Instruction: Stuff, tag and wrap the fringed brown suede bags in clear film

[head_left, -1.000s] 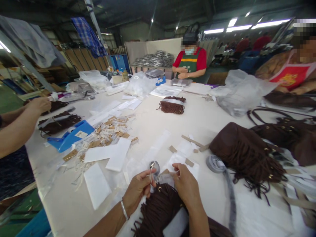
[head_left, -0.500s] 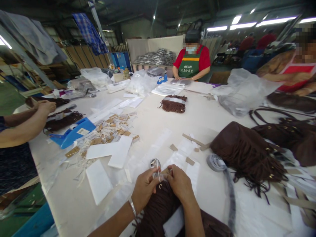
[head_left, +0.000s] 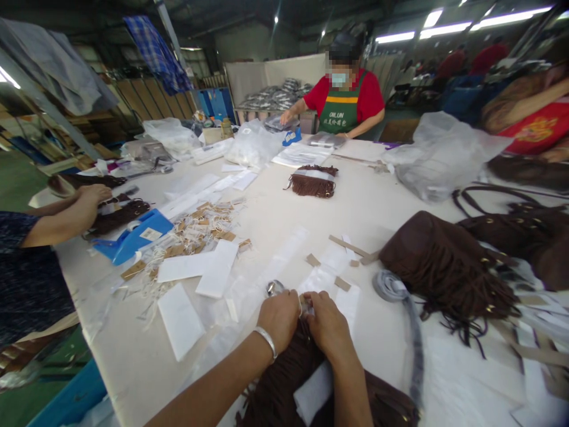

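At the bottom centre of the frame, a bag (head_left: 278, 391) lies on the counter (head_left: 377, 193) below the left hand (head_left: 279, 317) and right hand (head_left: 328, 325). A strap (head_left: 391, 286) lies to its right, a second bag (head_left: 438, 255) farther right. Left of centre, a tag pile (head_left: 200, 228) sits right of a tape dispenser (head_left: 133, 238). A bundle (head_left: 313, 188) lies above centre; behind the counter is a co-worker (head_left: 340, 112).

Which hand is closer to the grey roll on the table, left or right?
Right. The right hand is to the left of the grey roll, with a gap between; the left hand is farther left, beyond the right hand.
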`<state>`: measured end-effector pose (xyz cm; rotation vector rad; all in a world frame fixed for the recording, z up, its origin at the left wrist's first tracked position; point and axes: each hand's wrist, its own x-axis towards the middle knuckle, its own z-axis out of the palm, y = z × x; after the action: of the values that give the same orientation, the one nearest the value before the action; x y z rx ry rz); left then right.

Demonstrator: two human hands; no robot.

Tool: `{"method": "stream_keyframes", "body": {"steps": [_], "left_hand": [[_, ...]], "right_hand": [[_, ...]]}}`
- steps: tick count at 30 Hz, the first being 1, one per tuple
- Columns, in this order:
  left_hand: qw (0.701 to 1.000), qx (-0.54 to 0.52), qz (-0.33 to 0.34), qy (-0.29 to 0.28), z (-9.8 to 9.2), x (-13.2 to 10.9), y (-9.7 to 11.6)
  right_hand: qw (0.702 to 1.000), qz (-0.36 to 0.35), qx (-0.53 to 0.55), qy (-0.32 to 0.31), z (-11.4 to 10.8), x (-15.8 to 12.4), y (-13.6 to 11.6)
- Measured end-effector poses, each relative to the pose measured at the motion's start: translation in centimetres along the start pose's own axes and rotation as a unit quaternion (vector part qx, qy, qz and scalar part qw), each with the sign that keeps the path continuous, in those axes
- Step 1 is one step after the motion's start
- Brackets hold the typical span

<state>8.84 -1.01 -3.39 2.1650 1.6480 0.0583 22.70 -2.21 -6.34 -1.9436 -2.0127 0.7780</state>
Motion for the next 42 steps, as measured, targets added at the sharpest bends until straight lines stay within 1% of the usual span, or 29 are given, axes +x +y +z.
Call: {"method": "stream_keyframes", "body": {"steps": [2,5,9,12,14,16,18,21,24,26,29,31,34,36,37,38,40,42], "left_hand": [[1.000,0.001,-0.005,0.002,0.0,0.6,0.3],[1.000,-0.012,0.006,0.006,0.2,1.2,-0.2],[0.998,-0.047,0.034,0.017,0.2,1.3,-1.7],[0.993,-0.103,0.045,0.038,0.1,0.9,-2.7],[0.983,-0.164,0.056,0.057,0.1,0.6,-3.2],[0.972,-0.213,0.070,0.069,0.1,0.2,-3.5],[0.967,-0.234,0.082,0.065,0.0,0.0,-3.6],[0.965,-0.240,0.092,0.051,-0.3,-0.4,-3.7],[0.971,-0.214,0.097,0.048,-0.5,-0.7,-3.8],[0.976,-0.189,0.097,0.054,-0.5,-0.9,-3.7],[0.978,-0.178,0.087,0.067,-0.4,-1.0,-3.4],[0.974,-0.196,0.076,0.080,-0.4,-1.1,-3.4],[0.956,-0.265,0.071,0.106,-0.1,-1.4,-3.9],[0.931,-0.341,0.055,0.119,0.2,-2.0,-4.3],[0.914,-0.385,0.037,0.121,0.3,-2.3,-4.5],[0.895,-0.427,0.015,0.125,0.4,-2.7,-4.6],[0.860,-0.491,-0.026,0.136,0.3,-3.5,-4.7],[0.840,-0.517,-0.047,0.156,-0.1,-4.2,-4.7]], "right_hand": [[1.000,0.007,0.006,0.004,0.3,0.2,0.1],[0.999,0.020,0.024,0.014,0.5,0.4,0.4],[0.993,0.026,0.092,0.062,-0.6,0.3,0.4],[0.983,-0.014,0.160,0.085,-1.7,-0.1,-0.6],[0.980,-0.040,0.169,0.093,-2.0,-0.2,-1.5],[0.981,-0.042,0.165,0.097,-1.9,-0.2,-2.2],[0.980,-0.026,0.174,0.096,-1.6,-0.1,-2.7],[0.976,-0.006,0.200,0.090,-1.2,0.1,-3.3],[0.971,0.001,0.225,0.081,-0.9,0.2,-4.1],[0.970,0.014,0.225,0.095,-0.7,0.2,-4.7],[0.964,0.032,0.226,0.140,-0.5,0.5,-5.0],[0.952,0.034,0.269,0.145,-0.3,0.8,-4.6],[0.918,0.042,0.381,0.101,0.0,1.2,-3.6],[0.895,0.047,0.439,0.061,0.2,1.4,-2.9],[0.891,0.047,0.449,0.048,0.2,1.5,-2.7],[0.895,0.050,0.440,0.044,0.3,1.5,-2.5],[0.921,0.055,0.381,0.053,0.4,1.4,-2.4],[0.948,0.047,0.312,0.045,0.4,1.3,-2.6]]}}
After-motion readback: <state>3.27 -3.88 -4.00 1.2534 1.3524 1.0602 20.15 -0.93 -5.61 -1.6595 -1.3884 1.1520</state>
